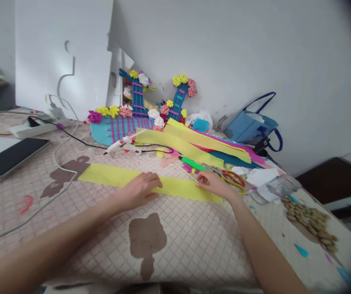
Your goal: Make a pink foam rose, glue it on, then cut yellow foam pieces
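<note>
A long yellow paper strip (175, 185) lies flat across the tablecloth. My left hand (141, 188) rests palm down on its middle, fingers loosely bent and holding nothing. Over the strip's right part, my right hand (213, 184) has thumb and fingers pinched together at the near end of a thin wooden stick (186, 170). Just behind this hand are a green marker-like tool (193, 163) and red-and-yellow-handled scissors (235, 179). A white glue gun (124, 145) with a black cord lies beyond the strip.
Behind stands a blue craft piece (101, 130) with paper flowers. More yellow strips (187, 147) are piled at the back right near a blue bag (251, 124). A power strip (40, 124) and tablet (12, 155) lie left; peanuts (310, 222) and a clear cup (281, 185) right.
</note>
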Demonstrator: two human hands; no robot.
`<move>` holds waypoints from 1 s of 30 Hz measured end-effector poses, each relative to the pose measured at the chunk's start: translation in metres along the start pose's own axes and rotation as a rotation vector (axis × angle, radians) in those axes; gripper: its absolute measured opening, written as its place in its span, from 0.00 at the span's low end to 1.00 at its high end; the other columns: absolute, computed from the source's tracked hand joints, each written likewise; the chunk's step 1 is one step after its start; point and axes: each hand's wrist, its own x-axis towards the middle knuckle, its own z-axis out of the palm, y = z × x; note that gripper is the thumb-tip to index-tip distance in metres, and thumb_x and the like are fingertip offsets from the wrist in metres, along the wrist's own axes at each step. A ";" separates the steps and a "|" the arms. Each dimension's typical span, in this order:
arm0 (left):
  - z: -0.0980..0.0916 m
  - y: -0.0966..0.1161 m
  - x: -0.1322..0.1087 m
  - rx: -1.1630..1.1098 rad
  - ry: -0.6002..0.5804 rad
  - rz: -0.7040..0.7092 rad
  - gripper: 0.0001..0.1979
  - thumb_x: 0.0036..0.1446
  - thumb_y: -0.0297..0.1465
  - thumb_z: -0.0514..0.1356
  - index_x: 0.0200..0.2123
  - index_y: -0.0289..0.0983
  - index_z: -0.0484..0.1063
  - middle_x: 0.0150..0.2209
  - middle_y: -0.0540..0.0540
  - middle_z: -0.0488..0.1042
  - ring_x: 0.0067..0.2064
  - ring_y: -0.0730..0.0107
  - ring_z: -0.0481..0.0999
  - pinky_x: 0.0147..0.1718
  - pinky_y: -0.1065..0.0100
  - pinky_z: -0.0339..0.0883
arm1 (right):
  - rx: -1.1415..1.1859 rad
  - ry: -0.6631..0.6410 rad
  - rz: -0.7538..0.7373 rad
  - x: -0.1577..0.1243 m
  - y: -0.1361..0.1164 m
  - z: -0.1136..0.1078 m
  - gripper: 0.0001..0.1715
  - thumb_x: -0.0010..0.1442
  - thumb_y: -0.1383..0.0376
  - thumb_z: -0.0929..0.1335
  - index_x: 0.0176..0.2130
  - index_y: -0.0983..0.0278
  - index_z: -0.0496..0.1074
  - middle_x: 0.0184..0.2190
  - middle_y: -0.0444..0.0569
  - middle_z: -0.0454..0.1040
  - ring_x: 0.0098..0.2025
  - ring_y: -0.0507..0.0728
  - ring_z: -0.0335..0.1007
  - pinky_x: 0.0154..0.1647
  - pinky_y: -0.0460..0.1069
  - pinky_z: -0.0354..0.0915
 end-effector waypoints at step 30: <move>0.017 0.010 0.002 -0.131 0.017 0.022 0.14 0.56 0.32 0.58 0.46 0.36 0.67 0.46 0.41 0.70 0.47 0.62 0.69 0.46 0.63 0.62 | 0.661 -0.300 0.003 -0.029 -0.012 -0.031 0.16 0.59 0.55 0.64 0.40 0.60 0.75 0.38 0.50 0.75 0.39 0.57 0.71 0.38 0.50 0.66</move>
